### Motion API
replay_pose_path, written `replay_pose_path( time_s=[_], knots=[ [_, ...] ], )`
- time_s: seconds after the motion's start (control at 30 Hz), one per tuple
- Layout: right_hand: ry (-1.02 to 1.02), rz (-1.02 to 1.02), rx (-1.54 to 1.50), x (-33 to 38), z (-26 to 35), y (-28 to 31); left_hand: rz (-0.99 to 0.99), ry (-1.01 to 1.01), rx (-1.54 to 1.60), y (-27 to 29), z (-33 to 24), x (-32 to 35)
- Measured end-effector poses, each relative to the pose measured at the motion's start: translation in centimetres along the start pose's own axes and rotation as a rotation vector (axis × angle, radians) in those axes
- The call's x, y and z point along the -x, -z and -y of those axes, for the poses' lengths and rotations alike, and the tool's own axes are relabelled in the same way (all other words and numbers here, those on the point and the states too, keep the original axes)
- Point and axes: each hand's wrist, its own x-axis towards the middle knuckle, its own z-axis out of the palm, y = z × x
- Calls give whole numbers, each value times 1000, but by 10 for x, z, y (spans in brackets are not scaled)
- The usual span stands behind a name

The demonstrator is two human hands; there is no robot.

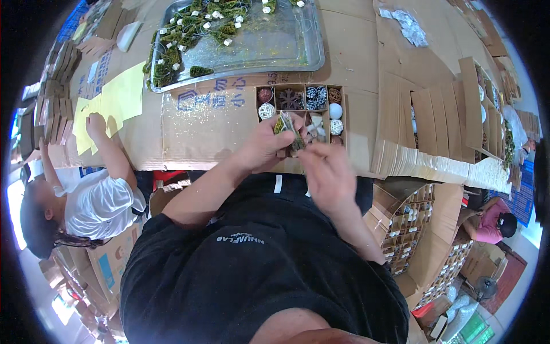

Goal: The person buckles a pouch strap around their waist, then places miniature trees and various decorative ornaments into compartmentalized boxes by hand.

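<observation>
— Green moss is what the person is working with: a small mossy green sprig [288, 129] with a pale tag is sitting between both hands, right above the near edge of the brown cardboard box with square compartments [346, 114].

— How are the hands standing?

— The left hand [263, 146] is pinching the sprig between thumb and fingertips. The right hand [327, 172] is blurring with motion just below it, fingers reaching up toward the sprig; whether they are closing on it, one cannot tell.

— How far is the box getting filled?

— Most compartments are showing something already: a reddish woven ball [264, 94], a pale wicker ball [266, 110], a dark brown snowflake cutout [290, 100], blue-and-white patterned balls [315, 96], a tan twine ball [334, 94], a plain white ball [336, 110] and a white lattice ball [336, 126]. The near row is partly hiding behind the hands, so the sprig's slot is probably the one left to fill, as a judgement.

— And the supply?

— The silver metal tray [286, 43] farther back on the cardboard-covered table [200, 126] is holding many more tagged moss sprigs [189, 28], heaped at its left side. Flat folded cardboard blanks [441, 120] are stacking at the right, and finished divided boxes are filling a big carton [409, 221] below the table edge.

— Anyone else?

— A co-worker in a white shirt [100, 206] is pressing a hand [95, 123] on yellow paper sheets [112, 103] at the left.
</observation>
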Motion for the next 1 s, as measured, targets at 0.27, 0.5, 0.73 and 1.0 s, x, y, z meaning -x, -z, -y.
replay_pose_path(
  time_s=[0.27, 0.5, 0.73, 1.0],
  knots=[
    [-640, -22, -447, 0, -3, -17, -354, -442, -1479, -16, 8, 4],
    [-702, 249, -477, -37, -49, -37, -407, -532, -1701, -7, 26, -11],
    [-716, 519, -483, -66, -76, -30, -431, -447, -1771, -17, 29, 1],
    [-235, 793, -91, -75, -90, -53, -23, -522, -1950, -5, 17, 31]
  ],
)
